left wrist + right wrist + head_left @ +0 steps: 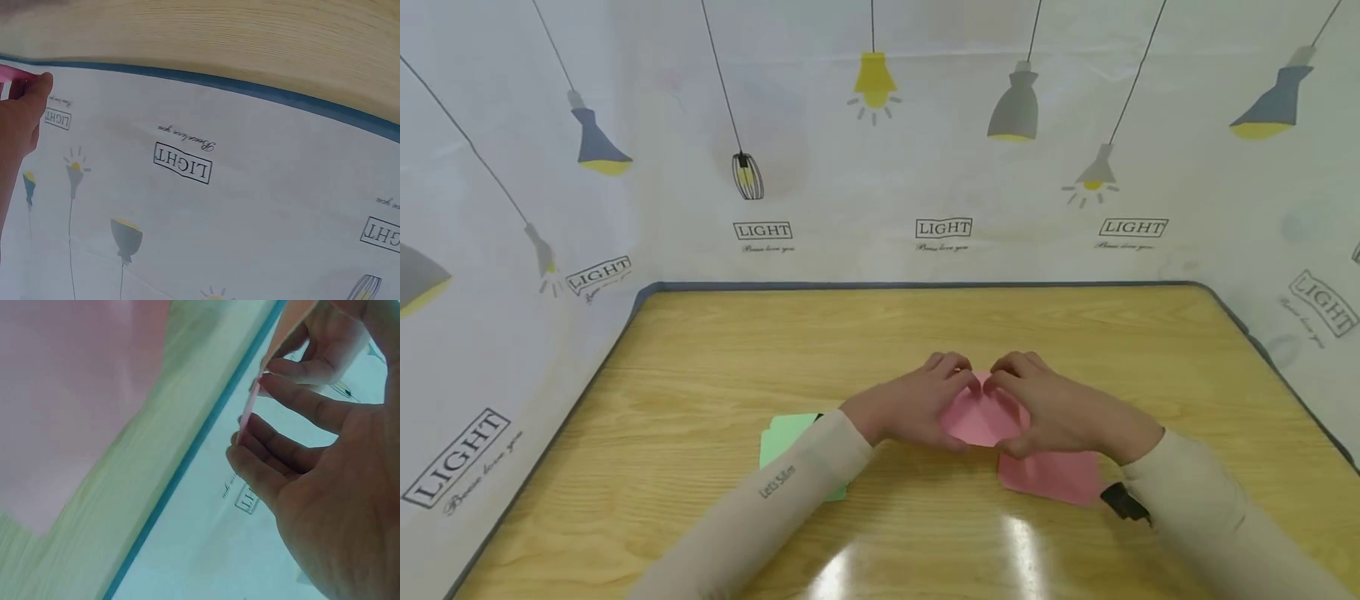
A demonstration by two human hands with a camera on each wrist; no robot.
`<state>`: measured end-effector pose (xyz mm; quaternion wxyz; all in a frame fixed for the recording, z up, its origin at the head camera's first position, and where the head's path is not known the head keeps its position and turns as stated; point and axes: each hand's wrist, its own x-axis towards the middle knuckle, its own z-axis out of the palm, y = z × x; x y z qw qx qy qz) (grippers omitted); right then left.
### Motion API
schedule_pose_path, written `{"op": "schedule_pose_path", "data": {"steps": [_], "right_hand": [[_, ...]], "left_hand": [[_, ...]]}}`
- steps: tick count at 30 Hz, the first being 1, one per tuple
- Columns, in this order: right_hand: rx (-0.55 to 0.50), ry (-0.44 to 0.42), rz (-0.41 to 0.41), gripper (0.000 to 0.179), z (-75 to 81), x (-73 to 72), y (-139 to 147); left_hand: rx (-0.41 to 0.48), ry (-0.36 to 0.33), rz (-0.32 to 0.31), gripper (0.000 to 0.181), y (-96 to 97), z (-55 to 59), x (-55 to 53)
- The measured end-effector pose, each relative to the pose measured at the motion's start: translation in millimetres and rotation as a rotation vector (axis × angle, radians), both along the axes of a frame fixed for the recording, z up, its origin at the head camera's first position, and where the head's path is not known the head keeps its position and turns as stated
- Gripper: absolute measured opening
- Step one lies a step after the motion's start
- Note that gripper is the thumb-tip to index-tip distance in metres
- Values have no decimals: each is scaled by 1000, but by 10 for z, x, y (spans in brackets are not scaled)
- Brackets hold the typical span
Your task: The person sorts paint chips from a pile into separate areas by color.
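Observation:
Between the two hands, above the table, is a sheet of pink paper (981,423), its upper edge pinched by both hands. My left hand (921,406) holds its left side with bent fingers; in the left wrist view only part of that hand (24,115) and a bit of pink paper (14,74) show at the edge. The right hand (1063,412) pinches the other side. Seen from the right wrist, the held paper (249,411) is nearly edge-on between right fingers and thumb, with the left hand (331,347) close behind. More pink paper (1056,477) lies under the right hand.
A small stack of light green paper (790,435) lies on the wooden table (715,358), partly covered by the left sleeve (775,500). Beside the right sleeve (1195,492) is a small black object (1124,502). A lamp-printed white sheet (850,167) surrounds the table.

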<state>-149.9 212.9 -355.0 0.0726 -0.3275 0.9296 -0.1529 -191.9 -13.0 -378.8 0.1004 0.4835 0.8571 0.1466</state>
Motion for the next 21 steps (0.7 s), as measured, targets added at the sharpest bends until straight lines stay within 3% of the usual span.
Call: {"op": "schedule_pose_path", "data": {"steps": [3,8,14,21], "right_hand": [[8,8,-8,58,30,109,119],[1,1,-15,57,12,250,302],[-12,-5,-37,62,-80,347,498],[-52,-80,-61,62,-276,403,629]], "left_hand": [[12,-22,-41,62,93,13,59],[-20,22,-84,66,276,-15,145],[-87,60,-87,72,528,-99,240],[-180,41,-71,74,700,-175,320]]}}
